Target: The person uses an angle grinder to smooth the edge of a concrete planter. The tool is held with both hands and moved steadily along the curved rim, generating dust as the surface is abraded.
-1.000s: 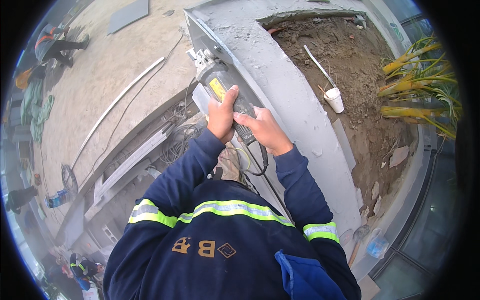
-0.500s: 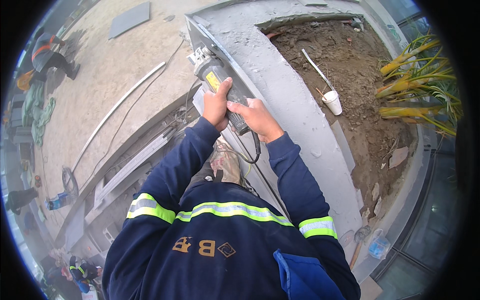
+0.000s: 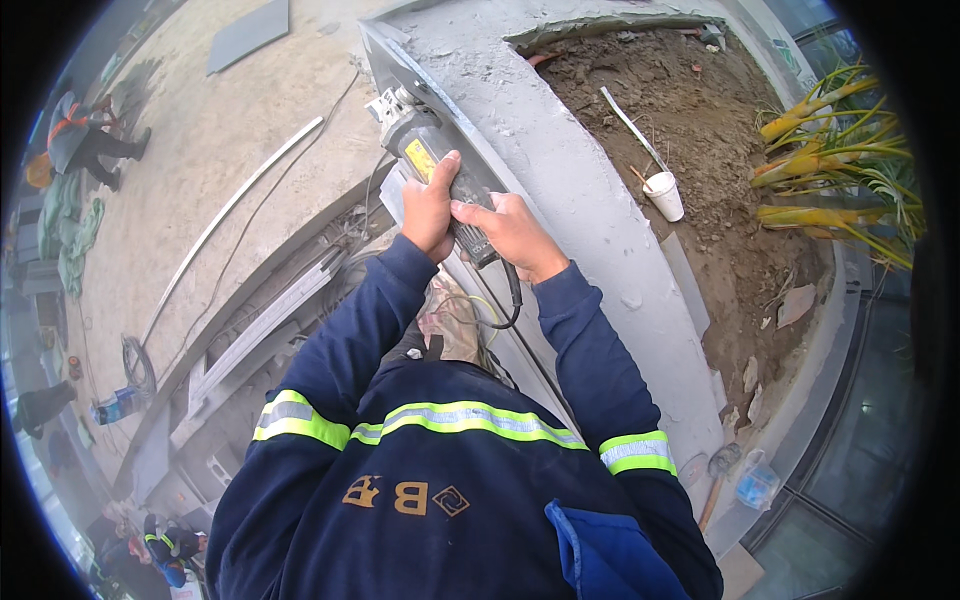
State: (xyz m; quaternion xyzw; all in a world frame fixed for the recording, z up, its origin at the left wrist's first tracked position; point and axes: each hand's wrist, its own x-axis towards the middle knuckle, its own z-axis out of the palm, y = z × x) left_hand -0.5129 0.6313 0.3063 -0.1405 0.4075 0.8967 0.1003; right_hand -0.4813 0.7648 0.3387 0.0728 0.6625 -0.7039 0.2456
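Observation:
An angle grinder [image 3: 420, 152] is held in both my hands, its metal head pointing up and left against the face of an upright grey stone panel [image 3: 388, 62]. My left hand [image 3: 428, 214] grips the body from its left side. Farther back, my right hand [image 3: 520, 238] closes round the rear part, its thumb close to the left hand. From the grinder's tail a black power cord [image 3: 517, 300] loops down toward my body. The disc is mostly hidden, and I cannot tell whether it spins.
Right of the panel runs a grey cement-coated ledge [image 3: 600, 195] beside a soil bed [image 3: 700, 120] with a white cup [image 3: 664, 197] and a yellow-stemmed plant [image 3: 805, 160]. On the left floor lies a long pale strip [image 3: 235, 215]; a person [image 3: 85, 140] bends over at far left.
The view has shifted slightly, and the grinder with both hands sits a little farther left in it. My grip is the same. At far left the person's pose has changed.

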